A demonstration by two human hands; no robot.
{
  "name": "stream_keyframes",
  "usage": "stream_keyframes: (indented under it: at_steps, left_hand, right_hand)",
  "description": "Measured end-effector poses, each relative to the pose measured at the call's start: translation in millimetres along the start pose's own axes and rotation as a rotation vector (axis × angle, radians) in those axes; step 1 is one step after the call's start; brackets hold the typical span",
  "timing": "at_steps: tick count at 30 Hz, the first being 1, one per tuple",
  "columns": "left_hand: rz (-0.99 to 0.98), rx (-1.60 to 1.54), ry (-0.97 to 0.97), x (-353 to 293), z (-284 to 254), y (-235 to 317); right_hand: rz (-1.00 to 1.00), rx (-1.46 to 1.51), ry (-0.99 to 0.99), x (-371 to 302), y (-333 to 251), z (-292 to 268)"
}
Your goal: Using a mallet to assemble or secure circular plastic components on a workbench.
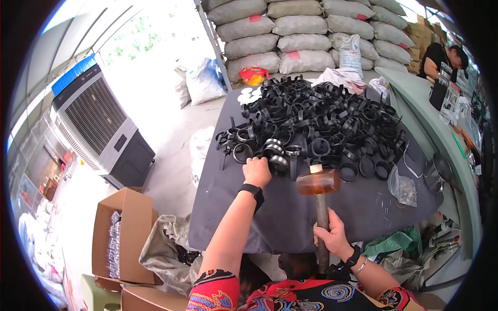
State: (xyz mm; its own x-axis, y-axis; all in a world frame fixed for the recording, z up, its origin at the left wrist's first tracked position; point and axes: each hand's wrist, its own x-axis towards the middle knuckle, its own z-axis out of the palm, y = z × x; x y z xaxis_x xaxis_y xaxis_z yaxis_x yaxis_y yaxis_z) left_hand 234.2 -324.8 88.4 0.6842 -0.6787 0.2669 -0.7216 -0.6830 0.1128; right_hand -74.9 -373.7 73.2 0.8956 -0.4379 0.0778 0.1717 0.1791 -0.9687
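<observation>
While the right hand [333, 233] has its fingers closed around the handle of a mallet [319, 183], the head stands upward and away from the fist, just right of the nearest rings. Head: short, thick cylinder, amber-brown, glossy and somewhat translucent; a pale, squared stub shows above it. Handle: dark, round, wood-like, its lower end passing below the fist. Whether the head touches the table cannot be told.

Left hand [258, 172]: at the near edge of a heap of black rings [321, 114], fingertips against or just beside the banded rings [279, 164]; fingers bent and partly hidden, so whether they are clamped or merely resting cannot be told. Banded rings: black with bright, metal-like edges, lying just beyond and right of these fingers. Heap: smooth, dull black hoops, many with straight tabs, tangled at all angles.

Support: table [280, 220] with a smooth, dark grey covering. Right of the mallet, a clear, crinkled plastic bag [402, 186] of small parts; beside it, thin loose pins [385, 205]. At the far left corner, flat white discs [249, 96]. Farther out: open cardboard box [137, 223] on the left; stacked woven sacks [301, 26] behind.
</observation>
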Motion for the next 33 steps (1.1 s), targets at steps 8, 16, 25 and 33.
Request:
stream_keyframes:
  at_steps: [8,16,25,33]
  left_hand:
    - [0.000,-0.088,-0.166,-41,-36,1]
    - [-0.246,-0.273,-0.044,-150,-74,-74]
    - [-0.057,-0.395,0.152,-252,-68,-28]
    - [-0.257,-0.396,0.272,-285,-44,-8]
  right_hand:
    - [-0.043,-0.011,0.038,-2,-1,1]
    - [-0.054,-0.039,-0.009,-7,-2,8]
    - [0.001,-0.224,-0.103,3,-23,13]
    - [-0.107,-0.776,-0.527,4,-18,61]
